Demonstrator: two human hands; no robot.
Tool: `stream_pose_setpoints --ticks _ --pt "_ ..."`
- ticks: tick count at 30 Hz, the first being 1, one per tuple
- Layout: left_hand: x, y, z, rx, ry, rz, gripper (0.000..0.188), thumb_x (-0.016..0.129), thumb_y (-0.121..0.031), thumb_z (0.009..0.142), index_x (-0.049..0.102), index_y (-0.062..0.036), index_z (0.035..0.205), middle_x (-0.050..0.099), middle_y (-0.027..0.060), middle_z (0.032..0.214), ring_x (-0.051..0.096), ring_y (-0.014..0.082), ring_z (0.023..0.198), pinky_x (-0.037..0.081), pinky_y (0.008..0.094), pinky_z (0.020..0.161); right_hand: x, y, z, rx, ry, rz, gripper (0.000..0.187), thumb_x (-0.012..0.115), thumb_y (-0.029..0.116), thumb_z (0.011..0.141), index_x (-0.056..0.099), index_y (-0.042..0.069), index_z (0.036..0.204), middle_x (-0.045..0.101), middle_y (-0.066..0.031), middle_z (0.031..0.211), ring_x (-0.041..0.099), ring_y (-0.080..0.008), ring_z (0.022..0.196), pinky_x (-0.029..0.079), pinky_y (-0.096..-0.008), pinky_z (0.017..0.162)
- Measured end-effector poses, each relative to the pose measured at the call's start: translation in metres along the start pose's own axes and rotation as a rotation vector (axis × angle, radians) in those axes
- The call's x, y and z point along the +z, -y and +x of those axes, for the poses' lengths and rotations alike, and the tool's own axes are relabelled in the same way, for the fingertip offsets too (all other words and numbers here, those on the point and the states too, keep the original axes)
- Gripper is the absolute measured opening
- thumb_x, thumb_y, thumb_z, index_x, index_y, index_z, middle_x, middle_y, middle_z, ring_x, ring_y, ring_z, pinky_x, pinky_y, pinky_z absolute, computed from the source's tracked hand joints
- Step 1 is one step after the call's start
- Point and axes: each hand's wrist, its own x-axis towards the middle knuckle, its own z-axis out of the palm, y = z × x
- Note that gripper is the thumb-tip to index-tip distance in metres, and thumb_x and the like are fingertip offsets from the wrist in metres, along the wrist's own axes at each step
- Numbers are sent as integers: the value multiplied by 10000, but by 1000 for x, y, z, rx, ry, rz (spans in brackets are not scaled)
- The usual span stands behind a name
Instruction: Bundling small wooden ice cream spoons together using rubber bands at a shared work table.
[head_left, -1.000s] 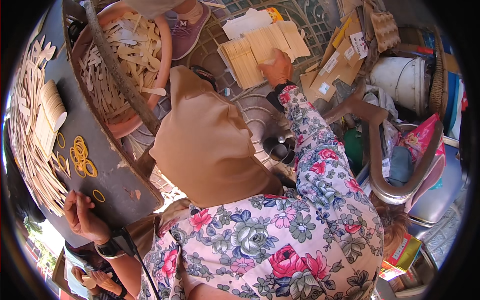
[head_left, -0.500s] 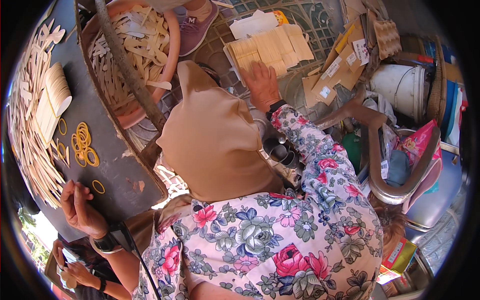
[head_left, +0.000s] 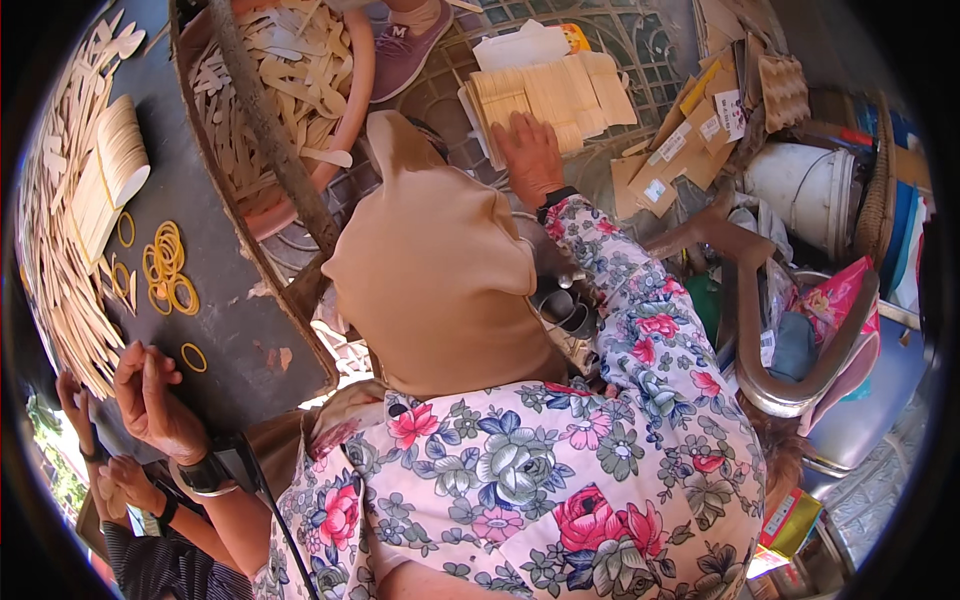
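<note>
My right hand (head_left: pixel 530 155) lies with its fingers stretched out on the near edge of a stack of flat, pale wooden sticks (head_left: pixel 545 95). My left hand (head_left: pixel 150 405), with a dark band at the wrist, is raised at the table's near edge; its fingers are curled and pressed together. Whether they hold anything is hidden. Closest to it is a single yellow rubber band (head_left: pixel 193 357). Beyond lies a cluster of rubber bands (head_left: pixel 170 270). A neat bundle of wooden sticks (head_left: pixel 122 160) rests on many loose wooden sticks (head_left: pixel 75 310) at the left.
Behind the dark table's (head_left: pixel 225 290) raised edge stands a pink tub (head_left: pixel 352 110) full of loose wooden pieces. A shoe (head_left: pixel 410 50) is beside it. Flattened cardboard (head_left: pixel 680 145), a white bucket (head_left: pixel 800 185) and a curved metal frame (head_left: pixel 745 330) stand right. Another person's hands (head_left: pixel 130 485) show lower left.
The view has shifted slightly, so most things sit a little farther right. My right hand stays on the stack. The other person's hands have moved apart, one rising beside the table.
</note>
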Motion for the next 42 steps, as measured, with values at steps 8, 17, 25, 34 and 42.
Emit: stream_pose_setpoints --ticks 8,17,25,34,42 --pt "-5 2 -1 32 17 7 263 565 -56 901 613 50 1136 660 115 962 603 138 780 441 208 656 -18 -30 35 163 -125 251 433 676 187 702 605 62 1110 582 -179 1112 534 -379 1086 444 -480 899" --pt "-4 -4 -6 31 44 44 259 536 -51 917 601 52 1146 650 130 952 584 137 776 430 206 658 -39 -41 96 249 236 164 571 707 365 766 559 117 1258 580 -177 1107 592 -359 1007 493 -442 837" --pt "-1 -8 -8 45 20 41 261 538 -46 912 598 61 1142 644 135 933 586 142 775 432 211 653 -29 -41 104 189 288 58 528 713 431 754 588 119 1161 576 -193 1086 628 -367 959 514 -471 807" --pt "-3 -8 -10 -20 -21 64 268 550 -65 911 601 52 1147 653 118 945 591 133 774 432 207 648 -26 -39 107 254 320 57 627 708 467 742 562 130 1249 565 -177 1108 601 -359 1001 498 -443 836" --pt "-19 -7 -19 -37 -39 56 258 556 -67 911 613 37 1140 651 110 978 595 135 774 435 202 635 -26 -7 123 282 284 -153 563 703 523 702 674 82 1050 616 -161 1057 598 -363 1016 496 -456 835"
